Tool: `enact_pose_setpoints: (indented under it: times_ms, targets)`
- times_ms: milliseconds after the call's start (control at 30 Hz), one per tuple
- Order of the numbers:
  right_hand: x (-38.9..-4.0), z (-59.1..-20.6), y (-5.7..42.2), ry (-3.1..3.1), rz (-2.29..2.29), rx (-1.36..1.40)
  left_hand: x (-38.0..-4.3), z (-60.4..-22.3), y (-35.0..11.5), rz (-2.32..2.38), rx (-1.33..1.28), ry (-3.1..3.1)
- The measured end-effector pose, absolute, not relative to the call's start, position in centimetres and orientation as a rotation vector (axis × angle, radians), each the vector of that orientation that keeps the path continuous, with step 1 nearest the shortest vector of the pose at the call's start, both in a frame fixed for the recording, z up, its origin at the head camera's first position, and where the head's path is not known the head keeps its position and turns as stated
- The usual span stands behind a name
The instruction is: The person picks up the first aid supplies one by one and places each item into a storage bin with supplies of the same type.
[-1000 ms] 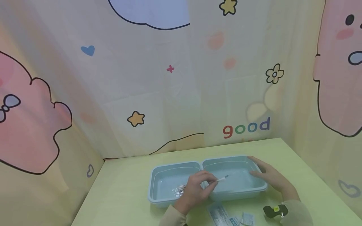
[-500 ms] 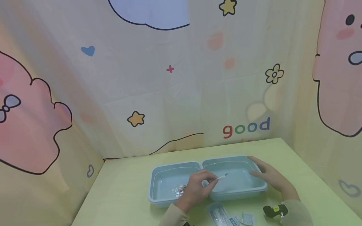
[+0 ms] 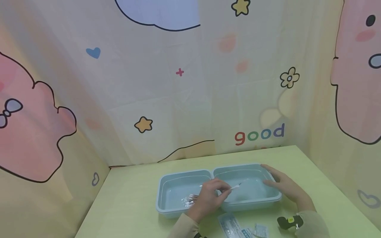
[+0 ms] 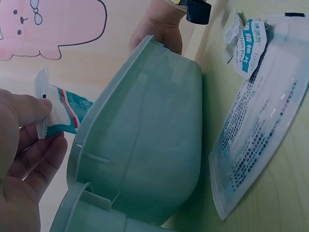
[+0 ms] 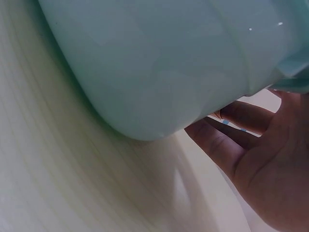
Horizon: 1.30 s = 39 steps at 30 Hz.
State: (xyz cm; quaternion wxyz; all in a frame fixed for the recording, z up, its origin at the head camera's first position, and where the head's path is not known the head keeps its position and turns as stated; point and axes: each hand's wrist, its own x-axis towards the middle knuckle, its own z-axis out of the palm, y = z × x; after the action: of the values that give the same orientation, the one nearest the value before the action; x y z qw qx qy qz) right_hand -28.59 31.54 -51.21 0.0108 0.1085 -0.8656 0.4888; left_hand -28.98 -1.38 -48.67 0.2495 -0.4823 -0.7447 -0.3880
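My left hand [image 3: 209, 196] pinches a small white-and-teal sachet [image 4: 67, 108] with a red stripe by its crimped white end, between thumb and fingers. In the head view the sachet's tip points right, above the inside of the right light-blue plastic basin [image 3: 250, 206]. My right hand [image 3: 285, 186] grips that basin at its right end, the thumb over the rim. Its other fingers [image 5: 219, 142] lie along the outside wall in the right wrist view. Behind my left wrist, a clear pack of cotton swabs [image 3: 189, 200] lies in the left basin [image 3: 171, 213], partly hidden.
In front of the right basin, a long clear printed package [image 3: 228, 224] lies on the pale green table [image 3: 128, 198]. Beside it are small white-and-teal packets [image 4: 251, 46], one with alcohol-pad style printing. A patterned curtain [image 3: 178, 99] stands behind the table.
The left hand with the sachet shifts very slightly to the right over the basin, and the sachet's tilt varies a little. My right hand and both basins stay put.
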Motion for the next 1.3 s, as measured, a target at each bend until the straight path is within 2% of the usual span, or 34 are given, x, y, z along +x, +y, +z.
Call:
enact_pose_setpoints:
  times_ms: [1300]
  targets:
    - [-28.39,-51.00,31.47,-2.706,1.494,0.337,-29.46,-49.34,-0.92,-1.000,-1.309,-2.192]
